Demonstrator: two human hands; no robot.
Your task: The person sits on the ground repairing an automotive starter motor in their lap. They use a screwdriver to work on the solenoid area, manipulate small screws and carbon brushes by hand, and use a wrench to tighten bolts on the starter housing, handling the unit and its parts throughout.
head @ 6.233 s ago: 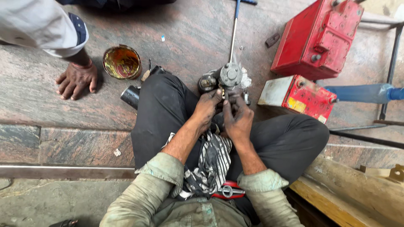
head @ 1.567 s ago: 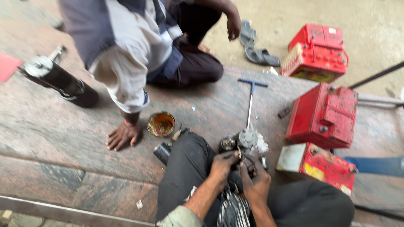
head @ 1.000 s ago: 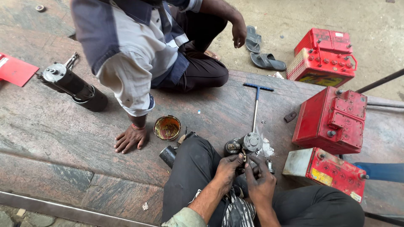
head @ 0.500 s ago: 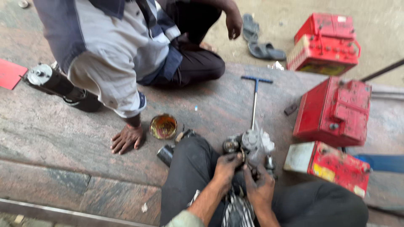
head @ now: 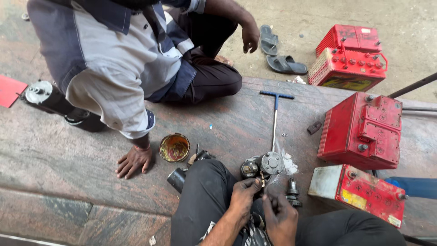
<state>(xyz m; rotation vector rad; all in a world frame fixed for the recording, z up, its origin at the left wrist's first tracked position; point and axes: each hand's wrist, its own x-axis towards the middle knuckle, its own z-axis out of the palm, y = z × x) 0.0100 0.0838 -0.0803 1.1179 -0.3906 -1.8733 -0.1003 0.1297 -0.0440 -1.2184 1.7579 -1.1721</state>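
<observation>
Left hand: our left hand [head: 243, 193] was curled, fingertips pinched on a small part at the near edge of the grey motor housing [head: 271, 163]; what the part was, we could not tell.
Right hand: our right hand [head: 280, 216] was closed in a loose fist just below it, thumb and forefinger pressed on something thin; the item itself was too small to make out.
Work piece: the housing sat on the stone slab [head: 68, 150] just past our knee, with a dark round piece [head: 250, 169] touching its left side and a small black fitting [head: 292, 190] just to its right.
Slip risk: we judged the pinched part could slip, since both grips were fingertip-only; it might have dropped into our lap or rolled off along the slab.
Tool risk: the blue T-handle wrench [head: 275, 119] lay with its tip against the housing, so a nudge could have shifted the housing.
Spill risk: the open tin of grease [head: 174, 147] stood near our knee, between us and the other person's hand [head: 133, 160], which was spread flat on the slab; a knee shift could have tipped it.
Crowding: red batteries [head: 362, 130] lay close on the right, leaving us little elbow room.
</observation>
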